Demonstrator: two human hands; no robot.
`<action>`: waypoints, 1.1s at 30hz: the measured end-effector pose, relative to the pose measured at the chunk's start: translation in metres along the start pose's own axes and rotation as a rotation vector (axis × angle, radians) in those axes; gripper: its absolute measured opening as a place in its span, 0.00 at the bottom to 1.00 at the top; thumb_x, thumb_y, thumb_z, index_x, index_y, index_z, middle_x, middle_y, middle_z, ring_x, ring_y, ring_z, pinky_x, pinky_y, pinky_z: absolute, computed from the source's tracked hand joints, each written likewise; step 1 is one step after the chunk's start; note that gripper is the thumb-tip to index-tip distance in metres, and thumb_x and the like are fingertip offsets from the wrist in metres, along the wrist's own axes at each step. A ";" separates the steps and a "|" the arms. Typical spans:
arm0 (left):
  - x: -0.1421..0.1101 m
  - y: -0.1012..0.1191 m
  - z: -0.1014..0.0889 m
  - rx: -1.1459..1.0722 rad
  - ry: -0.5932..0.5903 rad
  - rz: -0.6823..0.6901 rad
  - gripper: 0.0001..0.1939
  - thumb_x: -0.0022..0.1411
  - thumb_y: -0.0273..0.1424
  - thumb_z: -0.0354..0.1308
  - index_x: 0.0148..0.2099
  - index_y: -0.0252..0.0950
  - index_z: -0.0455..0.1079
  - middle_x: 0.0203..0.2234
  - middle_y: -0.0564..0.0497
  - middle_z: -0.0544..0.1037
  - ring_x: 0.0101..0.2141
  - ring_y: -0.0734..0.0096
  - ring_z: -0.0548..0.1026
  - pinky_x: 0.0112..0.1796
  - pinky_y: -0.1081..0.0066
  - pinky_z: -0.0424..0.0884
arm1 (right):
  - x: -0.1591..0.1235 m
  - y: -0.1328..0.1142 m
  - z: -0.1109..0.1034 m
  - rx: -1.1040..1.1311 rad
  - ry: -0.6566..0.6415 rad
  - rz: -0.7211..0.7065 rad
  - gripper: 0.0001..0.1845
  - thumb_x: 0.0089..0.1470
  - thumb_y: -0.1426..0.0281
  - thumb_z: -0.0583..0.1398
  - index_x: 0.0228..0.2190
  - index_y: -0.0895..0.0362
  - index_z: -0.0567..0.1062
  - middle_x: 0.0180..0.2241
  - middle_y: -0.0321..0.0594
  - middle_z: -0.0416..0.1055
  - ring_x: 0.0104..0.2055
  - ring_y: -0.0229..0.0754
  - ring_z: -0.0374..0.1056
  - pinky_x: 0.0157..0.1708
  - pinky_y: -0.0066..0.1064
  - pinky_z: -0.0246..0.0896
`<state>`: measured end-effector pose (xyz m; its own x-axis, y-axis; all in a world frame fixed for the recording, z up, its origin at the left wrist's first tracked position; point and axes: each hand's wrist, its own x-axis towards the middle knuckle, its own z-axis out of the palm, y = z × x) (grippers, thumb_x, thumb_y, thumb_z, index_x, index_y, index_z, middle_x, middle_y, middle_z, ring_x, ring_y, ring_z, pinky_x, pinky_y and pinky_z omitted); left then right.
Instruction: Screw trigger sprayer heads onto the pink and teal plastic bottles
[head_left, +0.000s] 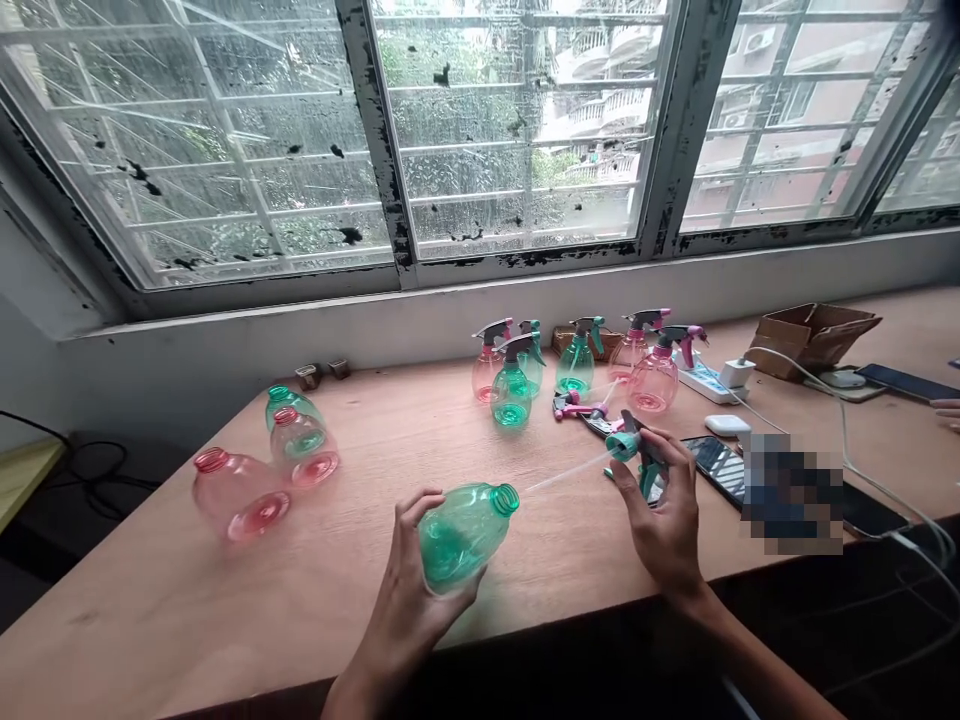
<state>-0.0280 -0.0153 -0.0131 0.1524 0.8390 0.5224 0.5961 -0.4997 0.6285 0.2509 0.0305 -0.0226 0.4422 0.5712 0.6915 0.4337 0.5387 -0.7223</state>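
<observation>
My left hand [420,570] is wrapped round a clear green bottle [465,535], tilted so its open threaded neck faces right. In my right hand [667,510] is a green and black spray head [634,450], gripped by its collar and body. Its thin clear dip tube points left, with the tip just beside the bottle's mouth. Loose pink and black spray heads [581,408] lie on the table beyond my right hand. At the left are two pink bottles [240,495] and a green bottle [292,405], all without spray heads.
Several assembled spray bottles [511,390] stand near the wall. A power strip [709,380], white cables, an open cardboard box [806,340], a white case [726,426] and phones [716,468] occupy the right side. Another person's hand [949,410] shows at the right edge.
</observation>
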 end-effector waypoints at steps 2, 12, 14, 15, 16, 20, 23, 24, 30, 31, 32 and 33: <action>0.000 0.004 -0.002 0.017 -0.024 0.001 0.34 0.58 0.30 0.66 0.61 0.47 0.52 0.58 0.44 0.59 0.60 0.52 0.63 0.59 0.49 0.63 | -0.002 -0.002 -0.001 -0.011 -0.018 -0.016 0.22 0.59 0.68 0.62 0.55 0.51 0.68 0.56 0.46 0.60 0.60 0.55 0.60 0.60 0.54 0.57; 0.001 0.013 -0.003 0.219 -0.094 0.091 0.36 0.60 0.32 0.67 0.65 0.51 0.56 0.60 0.44 0.63 0.59 0.47 0.64 0.57 0.50 0.65 | -0.011 0.007 0.000 0.022 -0.396 -0.007 0.29 0.55 0.62 0.66 0.56 0.49 0.64 0.49 0.46 0.65 0.50 0.55 0.68 0.49 0.49 0.68; 0.001 0.015 -0.004 0.240 -0.114 0.098 0.35 0.61 0.33 0.66 0.66 0.51 0.56 0.61 0.44 0.63 0.59 0.47 0.64 0.57 0.51 0.64 | -0.013 0.008 0.000 0.120 -0.541 0.149 0.29 0.54 0.60 0.66 0.54 0.51 0.65 0.43 0.42 0.68 0.41 0.50 0.71 0.41 0.43 0.72; 0.001 0.015 -0.004 0.246 -0.126 0.093 0.35 0.61 0.33 0.66 0.66 0.51 0.55 0.61 0.44 0.62 0.59 0.47 0.63 0.57 0.51 0.65 | -0.014 0.007 0.000 0.170 -0.626 0.225 0.25 0.54 0.60 0.66 0.51 0.52 0.68 0.40 0.40 0.70 0.38 0.48 0.72 0.39 0.40 0.71; 0.000 0.016 -0.004 0.248 -0.136 0.084 0.36 0.61 0.33 0.65 0.66 0.51 0.54 0.61 0.44 0.62 0.60 0.47 0.63 0.57 0.50 0.64 | -0.014 0.005 0.000 0.216 -0.707 0.289 0.20 0.54 0.60 0.66 0.47 0.53 0.71 0.37 0.39 0.71 0.36 0.47 0.72 0.38 0.38 0.71; -0.001 0.013 -0.001 0.195 -0.094 0.044 0.44 0.59 0.32 0.67 0.69 0.49 0.45 0.61 0.42 0.62 0.62 0.46 0.62 0.60 0.46 0.62 | -0.013 -0.007 -0.004 0.386 -0.883 0.491 0.14 0.52 0.63 0.69 0.39 0.54 0.76 0.30 0.34 0.72 0.32 0.42 0.70 0.34 0.31 0.68; -0.001 0.009 0.002 0.118 -0.086 0.040 0.43 0.59 0.31 0.67 0.67 0.47 0.45 0.64 0.40 0.57 0.65 0.46 0.58 0.62 0.43 0.58 | -0.012 -0.013 -0.008 0.480 -0.926 0.638 0.20 0.51 0.63 0.69 0.45 0.55 0.74 0.28 0.32 0.72 0.28 0.38 0.69 0.28 0.27 0.65; 0.000 0.009 0.002 0.098 -0.101 0.039 0.41 0.59 0.30 0.67 0.66 0.47 0.46 0.65 0.40 0.56 0.65 0.46 0.56 0.62 0.42 0.57 | -0.012 -0.014 -0.010 0.492 -0.939 0.662 0.22 0.51 0.63 0.69 0.46 0.55 0.74 0.28 0.33 0.73 0.28 0.38 0.69 0.27 0.27 0.65; 0.001 0.007 -0.001 0.026 -0.180 -0.004 0.43 0.57 0.35 0.69 0.67 0.51 0.48 0.64 0.42 0.58 0.65 0.46 0.57 0.63 0.42 0.56 | -0.010 -0.014 -0.015 0.477 -0.982 0.658 0.24 0.53 0.60 0.68 0.49 0.56 0.72 0.29 0.36 0.76 0.31 0.43 0.74 0.31 0.32 0.69; 0.001 0.007 -0.001 0.008 -0.198 -0.008 0.43 0.57 0.37 0.69 0.67 0.51 0.48 0.64 0.42 0.58 0.65 0.45 0.57 0.63 0.42 0.56 | -0.010 -0.013 -0.015 0.476 -0.976 0.647 0.23 0.54 0.60 0.67 0.48 0.56 0.72 0.29 0.36 0.77 0.32 0.43 0.74 0.34 0.33 0.70; 0.001 0.007 -0.002 -0.017 -0.215 -0.011 0.42 0.58 0.41 0.68 0.68 0.51 0.49 0.65 0.42 0.58 0.66 0.45 0.56 0.63 0.42 0.55 | -0.010 -0.013 -0.015 0.478 -0.972 0.640 0.23 0.54 0.59 0.67 0.47 0.56 0.72 0.30 0.36 0.77 0.33 0.44 0.74 0.36 0.34 0.70; 0.000 0.007 -0.002 -0.047 -0.227 -0.016 0.40 0.60 0.45 0.64 0.68 0.51 0.50 0.65 0.42 0.57 0.66 0.45 0.55 0.63 0.43 0.55 | -0.010 -0.012 -0.016 0.481 -0.968 0.641 0.22 0.54 0.59 0.67 0.47 0.56 0.71 0.30 0.36 0.77 0.33 0.44 0.74 0.37 0.35 0.70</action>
<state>-0.0250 -0.0191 -0.0073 0.3199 0.8714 0.3720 0.5630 -0.4906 0.6651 0.2535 0.0087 -0.0200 -0.3779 0.9230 0.0722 -0.0651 0.0513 -0.9966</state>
